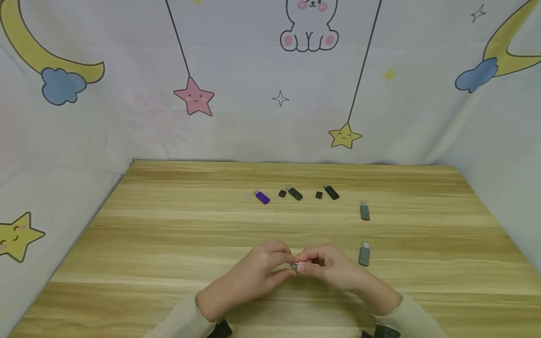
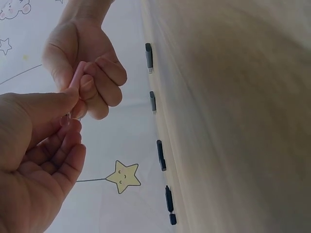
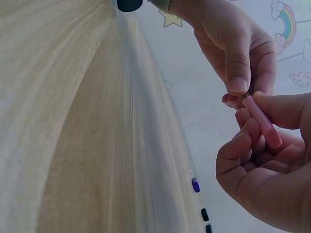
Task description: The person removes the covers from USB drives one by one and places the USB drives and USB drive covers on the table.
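Observation:
Above the front middle of the table, my right hand (image 1: 334,267) pinches a pink USB flash drive (image 3: 262,121) between thumb and fingers. Its metal connector (image 1: 293,266) points toward my left hand (image 1: 262,265). The left thumb and fingertips close around that connector end, as the right wrist view also shows. Something small and clear glints at the left fingertips in the left wrist view; whether it is a cap I cannot tell. Nearest to the right hand lies a grey USB flash drive (image 1: 364,254), uncapped on the table.
A second grey flash drive (image 1: 365,211) lies farther back. Along the rear are a purple flash drive (image 1: 262,197) beside a clear cap (image 1: 247,195), and two black flash drives, one left (image 1: 295,193) and one right (image 1: 331,192), each beside a black cap. Patterned cloth (image 1: 262,136) walls the wooden table (image 1: 169,225).

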A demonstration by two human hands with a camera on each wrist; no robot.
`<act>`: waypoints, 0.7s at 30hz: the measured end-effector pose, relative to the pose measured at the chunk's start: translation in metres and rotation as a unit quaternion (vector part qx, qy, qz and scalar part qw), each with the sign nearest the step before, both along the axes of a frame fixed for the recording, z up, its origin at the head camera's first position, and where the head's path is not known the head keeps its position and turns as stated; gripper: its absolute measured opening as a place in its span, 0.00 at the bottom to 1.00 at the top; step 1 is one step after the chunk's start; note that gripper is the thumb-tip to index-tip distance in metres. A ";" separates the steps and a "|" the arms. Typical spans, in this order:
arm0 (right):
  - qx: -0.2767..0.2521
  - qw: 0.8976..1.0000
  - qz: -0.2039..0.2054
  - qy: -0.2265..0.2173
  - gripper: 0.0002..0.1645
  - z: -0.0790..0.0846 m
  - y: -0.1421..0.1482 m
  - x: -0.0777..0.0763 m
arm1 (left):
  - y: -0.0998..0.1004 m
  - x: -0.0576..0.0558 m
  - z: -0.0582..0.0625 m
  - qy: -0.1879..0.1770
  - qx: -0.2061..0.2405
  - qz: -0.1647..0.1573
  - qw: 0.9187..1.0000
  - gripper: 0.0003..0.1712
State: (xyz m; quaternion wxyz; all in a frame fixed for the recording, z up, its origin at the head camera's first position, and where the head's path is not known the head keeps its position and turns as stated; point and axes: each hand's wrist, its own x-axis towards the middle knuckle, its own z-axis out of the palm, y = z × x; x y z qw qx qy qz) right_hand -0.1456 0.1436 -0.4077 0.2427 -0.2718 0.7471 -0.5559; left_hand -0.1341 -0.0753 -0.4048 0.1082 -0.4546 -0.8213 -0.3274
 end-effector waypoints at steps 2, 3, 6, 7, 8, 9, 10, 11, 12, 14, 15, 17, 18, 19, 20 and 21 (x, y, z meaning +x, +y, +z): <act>0.000 1.000 0.000 -0.004 0.18 0.000 0.000 0.000 | -0.001 -0.001 0.000 0.000 0.003 -0.003 1.000 0.10; 0.001 1.000 0.001 -0.005 0.18 0.000 0.000 0.000 | -0.001 -0.001 0.000 -0.001 0.004 -0.004 1.000 0.10; 0.010 1.000 -0.001 -0.004 0.18 0.000 0.000 0.000 | -0.002 -0.001 0.000 -0.002 0.003 -0.006 1.000 0.10; 0.014 1.000 -0.003 -0.004 0.18 0.000 0.000 0.000 | -0.002 -0.001 0.000 -0.002 0.003 -0.007 1.000 0.10; 0.019 1.000 -0.005 -0.003 0.18 0.000 -0.001 0.000 | -0.002 -0.001 0.000 -0.004 0.002 -0.006 1.000 0.10; 0.025 1.000 -0.007 -0.003 0.18 0.000 -0.001 0.000 | -0.002 -0.001 0.001 -0.007 0.000 -0.004 1.000 0.10; 0.031 0.999 -0.010 -0.002 0.18 0.000 -0.001 0.000 | -0.003 -0.001 0.002 -0.010 -0.001 -0.003 1.000 0.10; 0.036 0.999 -0.011 -0.003 0.18 0.001 -0.002 0.000 | -0.003 -0.001 0.002 -0.012 -0.002 -0.001 1.000 0.11; 0.042 0.999 -0.012 -0.003 0.18 0.001 -0.002 -0.001 | -0.003 -0.002 0.003 -0.015 -0.003 0.001 1.000 0.11; 0.052 0.999 -0.010 -0.004 0.18 0.003 -0.003 -0.002 | -0.003 -0.002 0.004 -0.020 -0.006 0.006 1.000 0.11; 0.056 0.998 -0.007 -0.002 0.19 0.004 -0.003 -0.002 | -0.004 -0.002 0.005 -0.023 -0.006 0.008 1.000 0.11; 0.064 0.998 -0.003 0.002 0.19 0.006 -0.003 -0.004 | -0.005 -0.002 0.006 -0.024 -0.006 0.010 1.000 0.11; 0.065 0.998 0.000 0.005 0.19 0.008 -0.003 -0.005 | -0.005 -0.002 0.006 -0.025 -0.005 0.011 1.000 0.10; 0.065 0.998 0.002 0.008 0.20 0.009 -0.004 -0.007 | -0.006 -0.002 0.006 -0.024 -0.004 0.012 1.000 0.10; 0.064 0.998 0.004 0.013 0.19 0.010 -0.005 -0.008 | -0.007 -0.003 0.007 -0.025 -0.002 0.012 1.000 0.09; 0.067 0.998 0.004 0.018 0.19 0.010 -0.006 -0.010 | -0.007 -0.003 0.007 -0.021 0.000 0.012 1.000 0.09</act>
